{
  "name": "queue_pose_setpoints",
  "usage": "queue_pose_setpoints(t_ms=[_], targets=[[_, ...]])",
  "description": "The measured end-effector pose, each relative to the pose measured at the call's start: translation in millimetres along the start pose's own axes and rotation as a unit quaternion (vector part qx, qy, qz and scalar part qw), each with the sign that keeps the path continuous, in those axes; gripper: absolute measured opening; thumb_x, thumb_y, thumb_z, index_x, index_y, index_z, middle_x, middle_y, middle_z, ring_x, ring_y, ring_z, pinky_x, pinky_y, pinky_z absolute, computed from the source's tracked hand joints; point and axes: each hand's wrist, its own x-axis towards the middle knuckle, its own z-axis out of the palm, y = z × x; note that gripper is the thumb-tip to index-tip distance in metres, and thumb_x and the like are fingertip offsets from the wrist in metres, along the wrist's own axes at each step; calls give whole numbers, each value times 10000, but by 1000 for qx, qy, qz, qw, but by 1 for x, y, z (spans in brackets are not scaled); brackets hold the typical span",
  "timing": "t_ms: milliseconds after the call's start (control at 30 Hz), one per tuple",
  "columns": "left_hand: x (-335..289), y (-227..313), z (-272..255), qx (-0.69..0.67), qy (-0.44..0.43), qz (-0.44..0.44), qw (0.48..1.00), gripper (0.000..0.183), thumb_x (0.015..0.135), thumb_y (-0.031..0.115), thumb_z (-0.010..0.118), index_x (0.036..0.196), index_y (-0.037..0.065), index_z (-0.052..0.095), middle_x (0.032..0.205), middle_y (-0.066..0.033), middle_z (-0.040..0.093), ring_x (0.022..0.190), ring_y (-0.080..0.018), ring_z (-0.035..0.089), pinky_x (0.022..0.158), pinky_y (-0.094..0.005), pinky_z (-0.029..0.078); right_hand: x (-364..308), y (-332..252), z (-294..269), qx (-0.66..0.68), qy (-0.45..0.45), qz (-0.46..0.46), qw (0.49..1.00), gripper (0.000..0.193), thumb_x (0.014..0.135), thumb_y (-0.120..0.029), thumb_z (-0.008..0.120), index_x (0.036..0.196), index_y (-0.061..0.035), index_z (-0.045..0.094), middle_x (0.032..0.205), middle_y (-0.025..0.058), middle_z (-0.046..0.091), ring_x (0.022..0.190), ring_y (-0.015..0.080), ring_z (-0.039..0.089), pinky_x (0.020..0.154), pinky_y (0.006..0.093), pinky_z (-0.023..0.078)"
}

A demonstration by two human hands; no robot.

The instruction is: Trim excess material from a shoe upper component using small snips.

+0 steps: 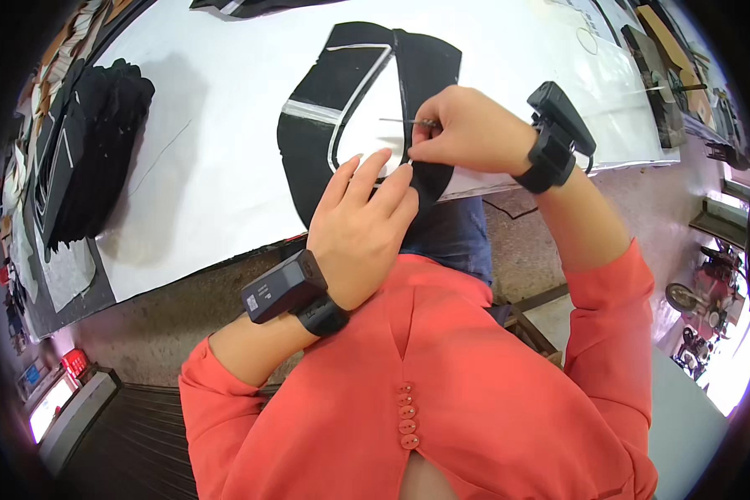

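Observation:
A flat black fabric piece (308,148) with an opening in its middle lies on the white-covered table, close to its front edge. Pale strips run along the opening's edge, and a wider white band crosses the left side. My left hand (362,221) rests on the near part of the piece, fingers stretched out and slightly apart. At the opening's right edge, my right hand (473,132) is closed, thumb and forefinger pinched at the fabric. A thin metal tool (397,121) sticks out leftward from its fingers; its kind is hidden by the grip.
A thick stack of black pieces (100,150) lies at the table's left. Another black piece (258,7) shows at the far edge. A loose dark thread (160,157) lies on the white cover (217,179). Wooden and metal items (662,75) stand at the right end.

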Motion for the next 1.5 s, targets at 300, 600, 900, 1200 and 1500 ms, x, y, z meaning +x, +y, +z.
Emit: queue_pose_setpoints(t_ms=[300, 600, 900, 1200, 1500], targets=[[0, -4, -1, 1, 13, 36, 999, 169, 831, 35, 636, 997, 59, 651, 1227, -70, 668, 1244, -307, 582, 1060, -487, 461, -5, -2, -22, -65, -12, -29, 997, 217, 785, -189, 733, 828, 21, 706, 696, 133, 655, 638, 219, 632, 637, 324, 506], [0, 0, 1, 12, 21, 28, 999, 156, 822, 56, 659, 978, 59, 651, 1207, -69, 674, 1219, -298, 596, 1048, -483, 473, 14, 6, -19, -54, -3, -62, 997, 240, 754, -216, 725, 809, 18, 714, 720, 166, 675, 691, 293, 678, 674, 362, 533], [-5, 4, -7, 10, -10, -12, 1000, 168, 843, 85, 684, 1008, 69, 660, 1234, -57, 669, 1231, -300, 593, 1056, -480, 460, 0, 0, 4, -51, 18, -20, 998, 254, 772, -221, 740, 779, 31, 707, 648, 140, 638, 610, 217, 633, 618, 337, 505], [-10, -2, -8, 14, -11, 35, 999, 147, 854, 86, 637, 1000, 73, 645, 1260, -73, 660, 1280, -312, 566, 1077, -500, 447, -8, 2, -16, -8, -11, 11, 1000, 222, 763, -202, 705, 776, 20, 705, 695, 156, 665, 660, 283, 659, 662, 365, 521], [-4, 1, -4, 26, 4, 51, 998, 156, 822, 86, 641, 971, 46, 627, 1205, -120, 658, 1238, -313, 584, 1062, -464, 467, 4, 1, -10, 60, 4, -15, 998, 201, 815, -173, 741, 823, 24, 701, 662, 36, 610, 603, 102, 547, 587, 272, 466]])
